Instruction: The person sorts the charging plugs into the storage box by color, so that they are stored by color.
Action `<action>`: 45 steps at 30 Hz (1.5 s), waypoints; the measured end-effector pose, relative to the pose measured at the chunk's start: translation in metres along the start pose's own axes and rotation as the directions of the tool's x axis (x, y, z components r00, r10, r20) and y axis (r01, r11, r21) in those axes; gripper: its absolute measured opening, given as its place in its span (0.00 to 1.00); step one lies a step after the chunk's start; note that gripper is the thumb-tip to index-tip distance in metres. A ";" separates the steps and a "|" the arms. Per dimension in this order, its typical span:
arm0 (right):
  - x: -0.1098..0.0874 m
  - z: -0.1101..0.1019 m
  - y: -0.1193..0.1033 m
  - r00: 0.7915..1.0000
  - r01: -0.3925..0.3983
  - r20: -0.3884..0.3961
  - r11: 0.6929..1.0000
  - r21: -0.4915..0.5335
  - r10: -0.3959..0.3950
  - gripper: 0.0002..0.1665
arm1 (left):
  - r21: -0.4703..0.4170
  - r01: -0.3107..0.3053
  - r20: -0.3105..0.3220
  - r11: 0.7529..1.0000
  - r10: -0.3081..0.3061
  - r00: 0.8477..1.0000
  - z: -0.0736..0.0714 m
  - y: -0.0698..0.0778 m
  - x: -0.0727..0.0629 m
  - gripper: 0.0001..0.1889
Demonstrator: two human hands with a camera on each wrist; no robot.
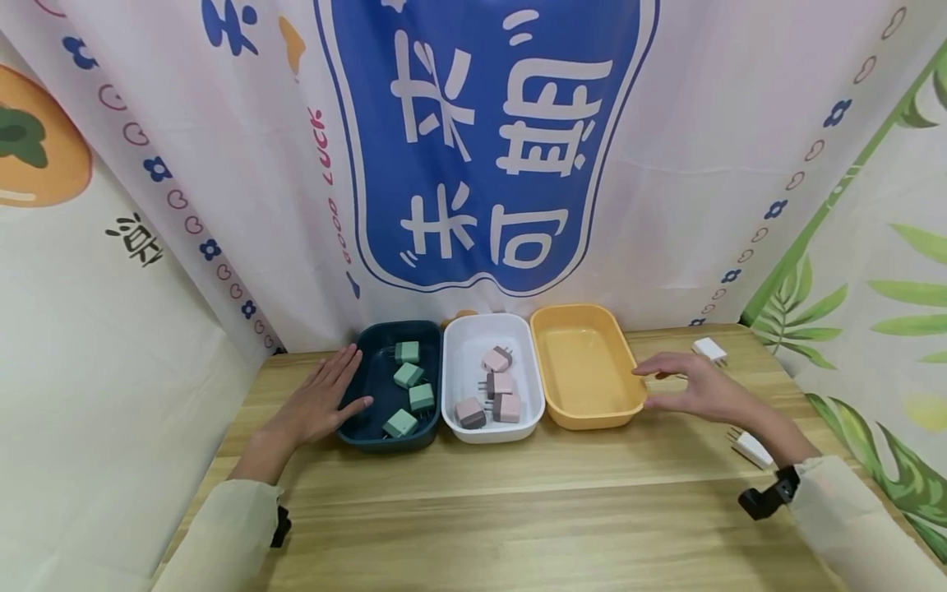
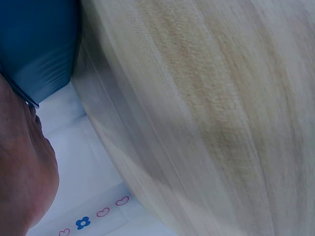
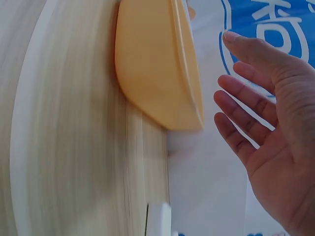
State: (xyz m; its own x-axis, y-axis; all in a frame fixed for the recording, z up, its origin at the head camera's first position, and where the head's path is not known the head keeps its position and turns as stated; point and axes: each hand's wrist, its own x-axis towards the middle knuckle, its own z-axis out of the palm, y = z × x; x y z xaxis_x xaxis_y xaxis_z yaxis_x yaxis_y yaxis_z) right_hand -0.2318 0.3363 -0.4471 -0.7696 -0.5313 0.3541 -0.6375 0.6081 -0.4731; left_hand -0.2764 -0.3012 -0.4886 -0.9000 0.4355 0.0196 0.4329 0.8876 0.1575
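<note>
The left grip [image 1: 314, 404], fingers straight, touches a dark blue tray [image 1: 392, 446]. The right grip [image 1: 694, 386], fingers apart, is beside a smooth, round-cornered yellow tray [image 1: 583, 374] at the back of the worktop [image 1: 518, 514].

On the hanging cloth [image 1: 688, 164] we read 未来可期 in white characters [image 1: 440, 223], turned sideways on a blue panel [image 1: 484, 177], with the words GOOD LUCK [image 1: 326, 177] running upward beside it. We cannot firmly read the blue character [image 1: 229, 29] at the top edge or the dark character [image 1: 139, 240] at left.
</note>
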 end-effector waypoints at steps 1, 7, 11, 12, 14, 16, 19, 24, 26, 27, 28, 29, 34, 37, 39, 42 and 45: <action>-0.003 -0.002 0.002 1.000 -0.012 0.003 1.000 -0.003 0.012 0.25 | 0.002 0.001 0.000 1.000 -0.001 1.000 0.000 0.000 0.000 0.48; -0.017 -0.011 0.011 0.997 -0.068 0.035 0.998 -0.018 0.069 0.26 | 0.000 0.006 0.008 1.000 -0.006 1.000 0.002 -0.001 0.000 0.48; -0.026 -0.018 0.018 0.996 -0.075 0.044 0.997 -0.015 0.076 0.26 | -0.001 0.008 0.009 1.000 -0.008 1.000 0.002 0.000 0.000 0.48; -0.029 -0.019 0.021 0.997 -0.070 0.044 0.997 -0.014 0.070 0.27 | -0.001 0.008 0.009 1.000 -0.008 1.000 0.002 0.000 0.000 0.48; -0.034 -0.022 0.027 0.996 -0.073 0.051 0.997 -0.009 0.073 0.28 | -0.001 0.007 0.009 1.000 -0.007 1.000 0.002 0.000 -0.001 0.48; -0.040 -0.024 0.032 0.994 -0.091 0.063 0.996 -0.011 0.091 0.28 | -0.003 0.005 0.009 1.000 -0.005 1.000 0.002 0.001 -0.001 0.48; -0.048 -0.028 0.038 0.987 -0.125 0.097 0.992 -0.017 0.126 0.28 | -0.004 0.004 0.008 1.000 -0.004 1.000 0.002 0.001 -0.001 0.48; -0.061 -0.035 0.044 0.977 -0.159 0.144 0.987 -0.025 0.160 0.28 | -0.005 0.005 0.007 1.000 -0.005 1.000 0.003 0.000 -0.001 0.48; -0.067 -0.039 0.047 0.973 -0.170 0.157 0.985 -0.029 0.172 0.28 | -0.006 0.006 0.008 1.000 -0.006 1.000 0.003 0.000 -0.001 0.48; -0.070 -0.040 0.048 0.971 -0.175 0.163 0.984 -0.026 0.177 0.28 | -0.007 0.007 0.008 1.000 -0.007 1.000 0.003 0.000 -0.001 0.48; -0.073 -0.041 0.049 0.970 -0.176 0.167 0.984 -0.024 0.178 0.28 | -0.010 0.007 0.009 1.000 -0.007 1.000 0.002 0.001 -0.001 0.48; -0.076 -0.042 0.051 0.970 -0.174 0.169 0.985 -0.018 0.175 0.28 | -0.010 0.008 0.008 1.000 -0.008 1.000 0.002 0.001 -0.001 0.48; -0.090 -0.044 0.059 0.974 -0.157 0.170 0.987 0.020 0.152 0.29 | -0.006 0.010 0.011 1.000 -0.010 1.000 0.000 0.001 -0.001 0.48; -0.096 -0.047 0.062 0.974 -0.148 0.174 0.989 0.024 0.142 0.29 | 0.000 0.010 0.012 1.000 -0.010 1.000 0.000 0.000 -0.001 0.48; -0.099 -0.049 0.064 0.973 -0.148 0.184 0.989 0.023 0.141 0.29 | 0.001 0.009 0.012 1.000 -0.009 1.000 0.000 0.000 -0.001 0.48; -0.103 -0.052 0.066 0.967 -0.171 0.197 0.984 0.042 0.159 0.29 | -0.005 0.005 0.008 1.000 -0.005 1.000 0.000 0.000 -0.001 0.48; -0.106 -0.054 0.067 0.965 -0.165 0.217 0.984 0.063 0.148 0.29 | -0.008 0.005 0.006 1.000 -0.005 1.000 0.000 0.000 -0.001 0.48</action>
State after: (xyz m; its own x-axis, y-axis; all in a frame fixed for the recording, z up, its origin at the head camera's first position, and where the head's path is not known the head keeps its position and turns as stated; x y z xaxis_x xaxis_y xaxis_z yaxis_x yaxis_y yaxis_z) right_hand -0.1950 0.4657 -0.4727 -0.8292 -0.5505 0.0971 -0.4983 0.6491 -0.5748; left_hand -0.2758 -0.3019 -0.4885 -0.9017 0.4321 0.0134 0.4281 0.8884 0.1658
